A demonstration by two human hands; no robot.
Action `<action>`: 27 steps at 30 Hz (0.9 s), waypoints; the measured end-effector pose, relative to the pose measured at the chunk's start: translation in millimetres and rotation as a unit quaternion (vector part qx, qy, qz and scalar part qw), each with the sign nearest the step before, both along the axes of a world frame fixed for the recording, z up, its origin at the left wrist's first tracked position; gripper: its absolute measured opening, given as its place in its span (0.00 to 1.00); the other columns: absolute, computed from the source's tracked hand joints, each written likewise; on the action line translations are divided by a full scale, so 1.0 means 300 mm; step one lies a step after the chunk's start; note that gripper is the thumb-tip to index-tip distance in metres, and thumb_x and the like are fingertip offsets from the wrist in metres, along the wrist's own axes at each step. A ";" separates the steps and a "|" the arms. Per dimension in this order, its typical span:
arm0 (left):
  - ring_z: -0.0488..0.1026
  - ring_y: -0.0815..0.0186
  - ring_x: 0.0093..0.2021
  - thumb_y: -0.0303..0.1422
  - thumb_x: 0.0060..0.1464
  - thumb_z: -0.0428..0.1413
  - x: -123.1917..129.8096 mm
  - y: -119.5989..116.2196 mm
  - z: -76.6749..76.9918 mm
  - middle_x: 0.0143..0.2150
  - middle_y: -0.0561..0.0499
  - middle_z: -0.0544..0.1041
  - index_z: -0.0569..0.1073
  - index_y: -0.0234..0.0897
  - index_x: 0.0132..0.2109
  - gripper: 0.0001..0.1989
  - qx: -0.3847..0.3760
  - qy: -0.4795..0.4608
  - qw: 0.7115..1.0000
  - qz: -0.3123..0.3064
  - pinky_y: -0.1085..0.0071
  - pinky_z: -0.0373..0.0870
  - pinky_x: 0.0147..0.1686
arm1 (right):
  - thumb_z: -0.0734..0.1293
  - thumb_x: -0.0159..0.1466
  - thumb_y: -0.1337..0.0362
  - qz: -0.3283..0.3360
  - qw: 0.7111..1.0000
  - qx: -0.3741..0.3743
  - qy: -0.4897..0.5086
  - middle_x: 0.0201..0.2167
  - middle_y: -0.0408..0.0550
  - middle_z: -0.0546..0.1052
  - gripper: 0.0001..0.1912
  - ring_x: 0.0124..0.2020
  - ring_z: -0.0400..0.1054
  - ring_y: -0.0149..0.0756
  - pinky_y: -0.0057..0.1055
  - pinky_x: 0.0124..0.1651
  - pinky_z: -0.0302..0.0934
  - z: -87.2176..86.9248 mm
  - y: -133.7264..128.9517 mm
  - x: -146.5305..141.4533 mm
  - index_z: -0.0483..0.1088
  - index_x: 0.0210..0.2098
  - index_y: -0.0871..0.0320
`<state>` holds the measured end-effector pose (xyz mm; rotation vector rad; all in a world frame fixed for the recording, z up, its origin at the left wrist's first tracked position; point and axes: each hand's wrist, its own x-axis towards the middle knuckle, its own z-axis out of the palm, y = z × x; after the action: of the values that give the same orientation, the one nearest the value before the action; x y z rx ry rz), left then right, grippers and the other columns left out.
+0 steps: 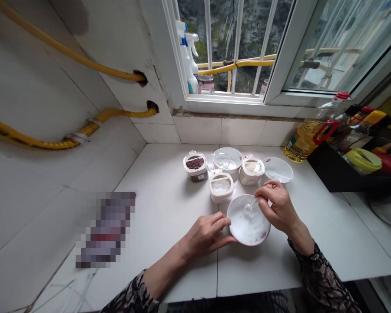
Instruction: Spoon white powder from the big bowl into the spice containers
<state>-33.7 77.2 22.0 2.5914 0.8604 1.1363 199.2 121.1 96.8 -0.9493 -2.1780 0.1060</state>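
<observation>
My left hand (207, 234) gripped the pink-rimmed bowl (266, 234) while my right hand (278, 206) pinched the small spoon (248, 208) — low strokes seemed best for containing the white powder (246, 227).

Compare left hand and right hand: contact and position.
The left hand braces the white bowl; the right hand grips a small pale spoon.
The left hand is at the bowl's left side; the right hand overlaps its right rim in view.
Both are bare, below dark patterned sleeves.

Oil btl (301, 140) by blk box (324, 169), yel hose (26, 141) along L wall (22, 204), spray btls (186, 61) at window (278, 82).
</observation>
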 end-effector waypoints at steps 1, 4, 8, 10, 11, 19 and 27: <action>0.68 0.70 0.25 0.43 0.64 0.52 0.000 0.000 -0.001 0.29 0.52 0.70 0.67 0.35 0.43 0.14 0.000 -0.001 1.000 0.000 0.75 0.66 0.22 | 0.59 0.59 0.75 -0.012 0.999 0.010 -0.028 0.19 0.39 0.71 0.10 0.20 0.60 0.31 0.38 0.46 0.60 -0.010 -0.002 0.001 0.67 0.27 0.57; 0.68 0.70 0.25 0.43 0.65 0.51 -0.001 0.000 0.000 0.29 0.52 0.70 0.67 0.35 0.43 0.14 -0.002 -0.005 1.000 -0.004 0.76 0.66 0.22 | 0.59 0.59 0.75 -0.044 0.996 0.020 -0.071 0.18 0.40 0.71 0.10 0.20 0.59 0.32 0.39 0.47 0.58 -0.035 -0.013 -0.010 0.67 0.26 0.57; 0.68 0.70 0.25 0.43 0.65 0.51 -0.002 -0.002 0.005 0.29 0.52 0.70 0.67 0.35 0.43 0.14 -0.011 -0.005 1.000 -0.005 0.76 0.66 0.23 | 0.59 0.59 0.74 -0.034 0.997 0.003 -0.067 0.18 0.41 0.71 0.10 0.21 0.59 0.32 0.38 0.47 0.58 -0.045 -0.027 -0.038 0.65 0.26 0.57; 0.68 0.69 0.25 0.43 0.64 0.51 -0.002 -0.003 0.005 0.29 0.51 0.70 0.68 0.35 0.43 0.14 -0.016 -0.007 1.000 -0.006 0.75 0.66 0.23 | 0.58 0.59 0.75 -0.015 0.998 -0.010 -0.056 0.18 0.40 0.70 0.10 0.21 0.59 0.32 0.38 0.47 0.58 -0.045 -0.033 -0.048 0.65 0.26 0.56; 0.68 0.69 0.25 0.43 0.64 0.52 -0.002 -0.003 0.005 0.29 0.51 0.70 0.68 0.35 0.43 0.14 -0.018 -0.008 1.000 -0.008 0.75 0.66 0.23 | 0.58 0.59 0.75 -0.003 0.999 -0.016 -0.049 0.18 0.40 0.70 0.10 0.21 0.58 0.32 0.38 0.47 0.58 -0.045 -0.037 -0.051 0.65 0.27 0.56; 0.68 0.70 0.25 0.42 0.64 0.52 -0.002 -0.002 0.007 0.29 0.52 0.70 0.67 0.35 0.43 0.13 -0.013 -0.008 1.000 -0.007 0.76 0.67 0.23 | 0.57 0.61 0.75 0.095 0.994 -0.044 -0.032 0.22 0.41 0.72 0.10 0.25 0.63 0.33 0.39 0.48 0.60 -0.038 -0.040 -0.036 0.66 0.33 0.56; 0.68 0.70 0.25 0.42 0.64 0.53 -0.001 -0.002 0.008 0.30 0.52 0.70 0.67 0.35 0.43 0.13 -0.013 -0.013 1.000 -0.007 0.76 0.66 0.22 | 0.59 0.64 0.76 0.144 0.983 -0.107 -0.042 0.26 0.42 0.76 0.11 0.28 0.68 0.33 0.42 0.53 0.60 -0.029 -0.042 0.006 0.69 0.37 0.56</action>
<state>-33.9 76.6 24.4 2.5526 0.8446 1.1435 201.2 108.6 88.1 -0.7575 -2.4072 0.4525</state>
